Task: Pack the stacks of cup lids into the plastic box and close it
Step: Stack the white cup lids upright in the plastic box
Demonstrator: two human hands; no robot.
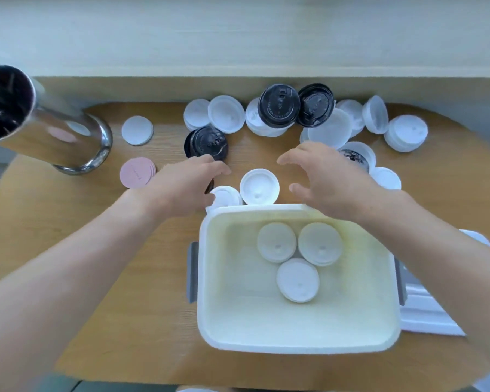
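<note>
Wooden table point(130, 278) holds everything. Nearest sits the plastic box point(294, 342), open, three white lid stacks point(297, 280) inside. Past it, the left hand point(181, 188) and right hand point(331, 182) spread empty fingers around another white stack point(259, 186). Lids look light and slippery, so squeeze the sides.

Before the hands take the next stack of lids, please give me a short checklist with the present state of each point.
1. White plastic box open: ok.
2. Free floor space in the box beside three white round lid stacks: ok.
3. Left hand holds nothing: cannot tell, fingertips hidden.
4. Right hand free, fingers spread: ok.
5. White lid stack between the hands, reachable: ok.
6. Box cover at right, ready: ok.
</note>
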